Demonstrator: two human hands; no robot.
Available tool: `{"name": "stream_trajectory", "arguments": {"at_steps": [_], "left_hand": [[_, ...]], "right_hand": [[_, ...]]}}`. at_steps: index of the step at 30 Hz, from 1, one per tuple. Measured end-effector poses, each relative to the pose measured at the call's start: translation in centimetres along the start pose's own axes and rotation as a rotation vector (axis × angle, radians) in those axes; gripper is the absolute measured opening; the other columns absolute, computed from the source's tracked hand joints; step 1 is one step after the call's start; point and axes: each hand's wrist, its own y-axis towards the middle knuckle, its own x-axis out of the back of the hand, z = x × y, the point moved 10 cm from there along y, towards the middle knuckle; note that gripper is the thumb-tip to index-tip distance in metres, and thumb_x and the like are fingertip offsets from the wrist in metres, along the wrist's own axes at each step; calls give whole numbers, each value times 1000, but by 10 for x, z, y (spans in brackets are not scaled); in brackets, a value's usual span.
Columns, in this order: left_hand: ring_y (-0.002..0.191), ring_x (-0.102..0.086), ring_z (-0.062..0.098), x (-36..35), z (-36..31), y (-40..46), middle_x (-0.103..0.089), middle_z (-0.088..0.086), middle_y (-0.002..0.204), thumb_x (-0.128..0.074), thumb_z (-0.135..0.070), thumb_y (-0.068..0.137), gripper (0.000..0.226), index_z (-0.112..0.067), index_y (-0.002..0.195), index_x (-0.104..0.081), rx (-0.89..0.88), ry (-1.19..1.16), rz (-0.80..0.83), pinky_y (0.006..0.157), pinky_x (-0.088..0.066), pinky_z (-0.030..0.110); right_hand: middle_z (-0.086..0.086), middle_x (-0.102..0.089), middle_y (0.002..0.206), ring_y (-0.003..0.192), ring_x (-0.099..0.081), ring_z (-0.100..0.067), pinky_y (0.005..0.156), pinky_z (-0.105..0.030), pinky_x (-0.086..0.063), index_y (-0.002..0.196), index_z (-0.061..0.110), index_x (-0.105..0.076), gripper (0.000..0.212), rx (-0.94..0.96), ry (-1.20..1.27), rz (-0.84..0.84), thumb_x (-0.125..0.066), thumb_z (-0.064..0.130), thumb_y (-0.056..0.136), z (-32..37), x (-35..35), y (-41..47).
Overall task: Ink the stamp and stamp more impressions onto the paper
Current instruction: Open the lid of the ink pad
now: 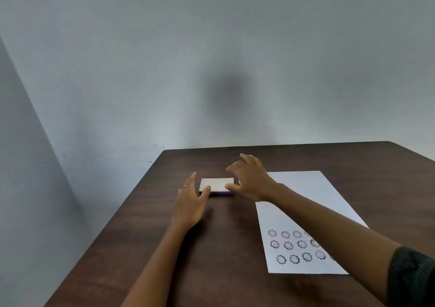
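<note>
Head view: hands [191,203] flanking ink pad [216,185].

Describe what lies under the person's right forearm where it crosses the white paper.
The right forearm crosses over the white paper on the brown table. Three rows of smiley stamp impressions show beside it; the rows' right ends and the paper's right edge there are covered.
</note>
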Motion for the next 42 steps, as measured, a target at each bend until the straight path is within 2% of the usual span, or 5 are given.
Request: {"name": "stream_trajectory", "arguments": {"at_steps": [4,13,26,34,42], "left_hand": [[135,-33,24,0,12,9,-36,7,150,-51,-41,90,65,-20,146,-26,43,-24,39,110,-30,40],[142,-21,23,-1,7,11,-29,5,154,-57,-39,88,72,-17,147,-24,-37,98,177,115,-19,37],[144,-13,23,-7,10,-12,-12,-2,158,-80,-53,61,113,-32,148,-11,19,249,590,117,-13,48],[130,-28,15,-4,14,-14,-34,-15,135,-83,-52,55,77,-43,123,-47,-15,186,607,109,-23,33],[121,-35,11,-5,15,-17,-37,-19,126,-82,-57,47,73,-44,112,-51,-14,152,635,105,-30,34]], "right_hand": [[-10,-37,148,144,-6,-31,116,-45,0,138,16,-38,67,56,-124,181,-46,57,85,14,-21,20],[-9,-45,142,129,-40,-26,106,-38,-34,136,10,-41,67,23,67,369,-62,44,83,29,-42,42],[-7,-51,134,120,-46,-21,96,-27,-35,132,11,-47,67,50,316,327,-72,38,76,39,-33,4],[-7,-52,131,114,-47,-20,98,-31,-40,132,12,-48,66,97,358,299,-70,42,77,54,-25,-31],[-5,-51,134,123,-41,-21,104,-40,-35,126,20,-55,54,77,395,115,-61,49,81,42,-4,-34]]}}
